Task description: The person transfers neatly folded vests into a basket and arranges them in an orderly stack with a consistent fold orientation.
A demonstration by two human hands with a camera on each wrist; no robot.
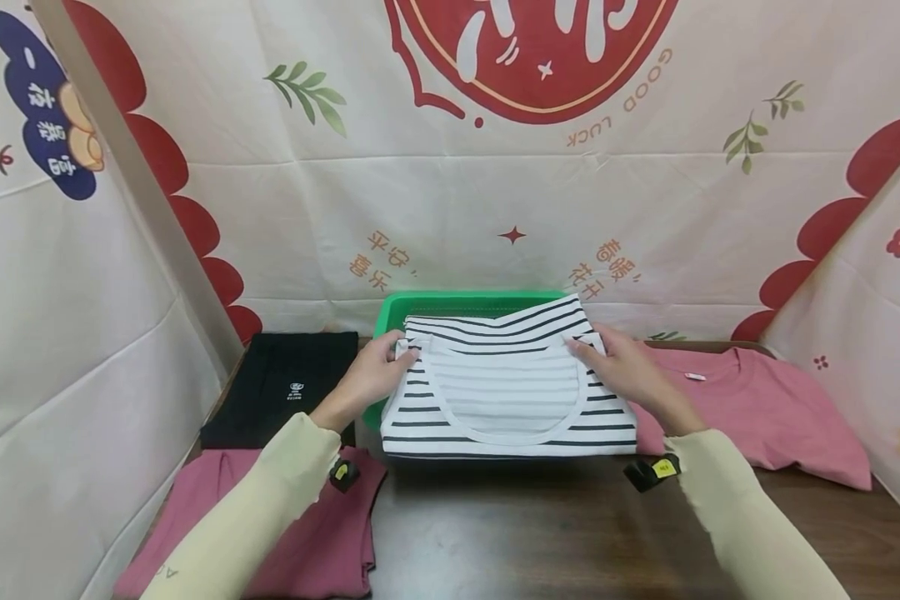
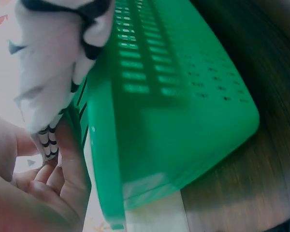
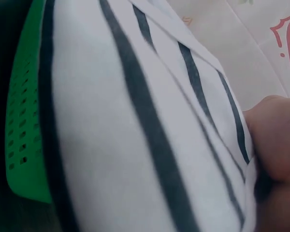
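Note:
A folded white shirt with black stripes (image 1: pixel 510 392) spans between both hands in the head view, its round neckline facing up. My left hand (image 1: pixel 371 371) pinches its left edge, thumb on top; in the left wrist view the fingers lie under the striped cloth (image 2: pixel 48 82). The right hand (image 1: pixel 630 375) grips the opposite edge, thumb over the cloth. Beneath and behind the shirt stands a green perforated basket (image 1: pixel 468 302), whose inside is mostly hidden by the fabric. The right wrist view shows the striped side of the shirt (image 3: pixel 135 125) close up, with the basket (image 3: pixel 26 145) behind it.
A folded black garment (image 1: pixel 277 383) lies at the left, with a folded pink garment (image 1: pixel 315 533) nearer on the same side. Another pink shirt (image 1: pixel 765 408) is spread at the right. Printed cloth (image 1: pixel 465 217) hangs behind the brown wooden table (image 1: pixel 525 533).

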